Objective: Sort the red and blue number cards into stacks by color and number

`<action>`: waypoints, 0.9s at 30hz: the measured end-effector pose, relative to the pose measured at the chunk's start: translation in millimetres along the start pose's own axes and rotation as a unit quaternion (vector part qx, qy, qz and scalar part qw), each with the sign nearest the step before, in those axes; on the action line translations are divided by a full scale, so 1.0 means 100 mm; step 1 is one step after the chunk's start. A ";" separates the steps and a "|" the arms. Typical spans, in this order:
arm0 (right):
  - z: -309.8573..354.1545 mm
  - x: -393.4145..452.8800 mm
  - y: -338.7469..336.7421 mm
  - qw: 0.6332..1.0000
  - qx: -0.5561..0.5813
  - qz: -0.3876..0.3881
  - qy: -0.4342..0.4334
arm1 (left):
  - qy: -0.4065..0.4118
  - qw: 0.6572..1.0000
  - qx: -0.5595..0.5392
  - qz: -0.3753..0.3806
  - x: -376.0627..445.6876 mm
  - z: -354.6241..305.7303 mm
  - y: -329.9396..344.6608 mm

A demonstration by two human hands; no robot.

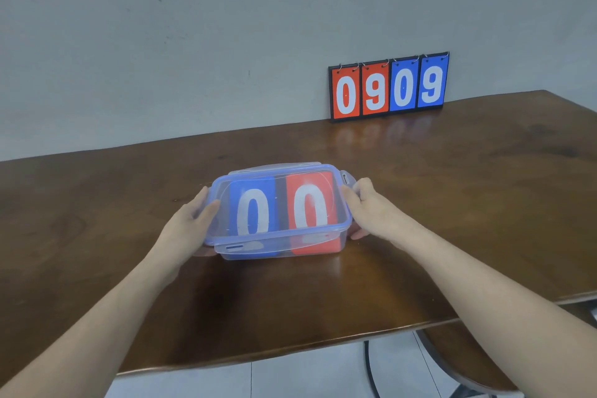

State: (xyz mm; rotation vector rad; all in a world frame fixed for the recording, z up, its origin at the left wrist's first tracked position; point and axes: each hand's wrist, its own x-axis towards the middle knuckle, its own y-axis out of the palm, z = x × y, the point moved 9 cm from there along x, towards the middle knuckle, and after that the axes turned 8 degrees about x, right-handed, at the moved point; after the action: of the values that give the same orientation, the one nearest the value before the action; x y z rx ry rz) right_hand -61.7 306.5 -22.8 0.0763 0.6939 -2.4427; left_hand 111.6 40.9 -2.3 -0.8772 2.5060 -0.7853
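A clear plastic box (245,250) with a blue-rimmed lid sits on the table in front of me. Inside lie a blue card stack (253,213) showing 0 on the left and a red card stack (311,203) showing 0 on the right. My left hand (193,220) grips the box's left end, thumb on the lid rim. My right hand (365,203) grips the right end beside its latch. The lid is on the box.
A flip scoreboard (389,87) leans against the wall at the back right, reading red 0, red 9, blue 0, blue 9. The wooden table (452,203) ends near me; a chair (452,362) stands under its right front edge.
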 end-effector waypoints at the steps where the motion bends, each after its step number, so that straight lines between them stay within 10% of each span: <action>1: 0.00 -0.01 0.00 1.000 0.001 -0.003 -0.002 | 0.004 1.000 -0.023 -0.005 -0.01 0.01 -0.02; 7: -0.03 -0.03 0.02 1.000 -0.017 -0.027 0.000 | 0.118 0.988 0.087 -0.046 -0.08 -0.16 -0.10; 17: 0.16 -0.01 -0.11 0.993 -0.091 -0.067 -0.047 | 0.046 0.958 0.282 -0.029 0.01 0.06 -0.18; 27: 0.39 -0.14 -0.14 0.975 -0.134 -0.132 -0.120 | 0.122 0.979 0.136 -0.086 0.00 -0.14 -0.16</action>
State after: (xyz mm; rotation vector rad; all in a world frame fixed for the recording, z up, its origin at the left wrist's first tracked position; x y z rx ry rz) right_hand -53.9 304.0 20.3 -0.4358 0.9665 -2.5203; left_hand 111.8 35.6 19.0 -0.9584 2.4634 -1.3315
